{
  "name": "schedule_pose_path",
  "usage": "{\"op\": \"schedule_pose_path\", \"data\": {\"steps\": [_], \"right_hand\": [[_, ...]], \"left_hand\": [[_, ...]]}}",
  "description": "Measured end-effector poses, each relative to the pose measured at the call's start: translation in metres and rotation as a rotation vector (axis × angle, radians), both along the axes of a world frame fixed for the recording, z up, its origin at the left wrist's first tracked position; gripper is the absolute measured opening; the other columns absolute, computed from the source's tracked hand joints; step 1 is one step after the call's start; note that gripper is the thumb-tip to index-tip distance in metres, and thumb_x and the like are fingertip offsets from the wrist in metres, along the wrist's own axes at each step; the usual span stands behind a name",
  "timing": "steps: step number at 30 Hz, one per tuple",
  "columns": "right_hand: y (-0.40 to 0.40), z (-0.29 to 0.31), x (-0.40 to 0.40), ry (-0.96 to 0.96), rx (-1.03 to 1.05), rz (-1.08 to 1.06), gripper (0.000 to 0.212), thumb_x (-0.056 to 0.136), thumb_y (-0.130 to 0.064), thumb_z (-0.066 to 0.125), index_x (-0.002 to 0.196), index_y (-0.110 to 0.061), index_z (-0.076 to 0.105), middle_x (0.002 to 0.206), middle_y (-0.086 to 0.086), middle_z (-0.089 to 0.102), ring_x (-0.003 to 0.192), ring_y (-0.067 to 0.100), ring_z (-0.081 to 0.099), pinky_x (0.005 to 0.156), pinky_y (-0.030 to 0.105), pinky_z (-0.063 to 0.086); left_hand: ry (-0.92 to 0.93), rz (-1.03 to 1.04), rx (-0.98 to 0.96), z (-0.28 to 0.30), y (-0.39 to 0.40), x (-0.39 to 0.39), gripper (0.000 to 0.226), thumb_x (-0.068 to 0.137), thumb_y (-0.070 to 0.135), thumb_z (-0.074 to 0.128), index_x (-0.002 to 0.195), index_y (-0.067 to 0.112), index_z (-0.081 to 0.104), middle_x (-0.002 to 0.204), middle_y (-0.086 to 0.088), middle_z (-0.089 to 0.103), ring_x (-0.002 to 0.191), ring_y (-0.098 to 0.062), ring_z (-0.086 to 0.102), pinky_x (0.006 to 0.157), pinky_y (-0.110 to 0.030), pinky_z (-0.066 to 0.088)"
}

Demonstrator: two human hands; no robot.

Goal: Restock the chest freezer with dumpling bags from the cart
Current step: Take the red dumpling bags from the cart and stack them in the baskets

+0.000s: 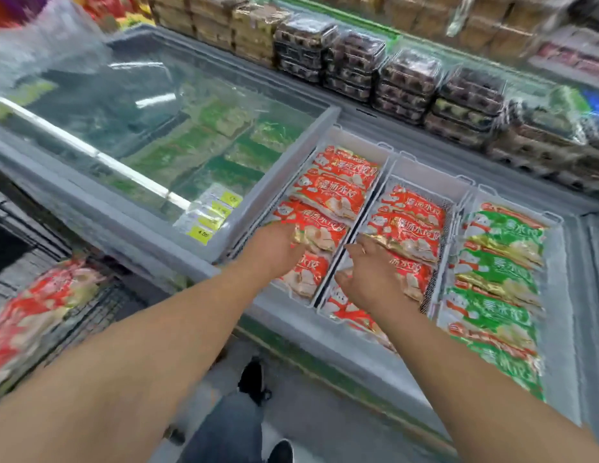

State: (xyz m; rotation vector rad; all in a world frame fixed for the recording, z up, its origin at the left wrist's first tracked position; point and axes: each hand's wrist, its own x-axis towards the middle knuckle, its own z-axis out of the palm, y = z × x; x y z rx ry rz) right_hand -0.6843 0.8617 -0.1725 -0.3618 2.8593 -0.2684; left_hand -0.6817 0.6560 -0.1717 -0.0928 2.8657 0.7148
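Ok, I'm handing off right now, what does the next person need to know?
Left hand: on a red dumpling bag in the left basket; grip unclear.
Right hand: resting on red bags in the middle basket, fingers fairly straight.
Right basket: green dumpling bags, looks full.
Done: the red baskets hold several bags each.
Left: more red bags on the cart at lower left to load; sliding glass lid is pushed left, close it afterwards.
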Motion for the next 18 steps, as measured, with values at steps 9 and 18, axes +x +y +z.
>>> {"op": "schedule_pose_path", "data": {"steps": [9, 18], "right_hand": [[-0.106, 0.012, 0.086, 0.038, -0.044, 0.221, 0.062, 0.089, -0.038, 0.062, 0.142, -0.01, 0.047, 0.151, 0.016, 0.039, 0.138, 0.036, 0.037, 0.115, 0.042, 0.033], [-0.295, -0.014, 0.207, -0.038, -0.059, 0.439, 0.06, 0.091, -0.037, 0.059, 0.144, -0.012, 0.046, 0.152, 0.01, 0.039, 0.139, 0.031, 0.036, 0.113, 0.037, 0.034]], "left_hand": [[-0.023, 0.283, 0.042, 0.026, -0.1, 0.143, 0.055, 0.095, 0.039, 0.059, 0.143, 0.014, 0.05, 0.143, -0.012, 0.053, 0.13, -0.03, 0.051, 0.105, -0.036, 0.042], [-0.053, 0.508, 0.004, -0.001, -0.279, 0.303, 0.062, 0.096, 0.042, 0.054, 0.151, 0.017, 0.039, 0.149, -0.007, 0.049, 0.132, -0.027, 0.05, 0.107, -0.037, 0.042]]}}
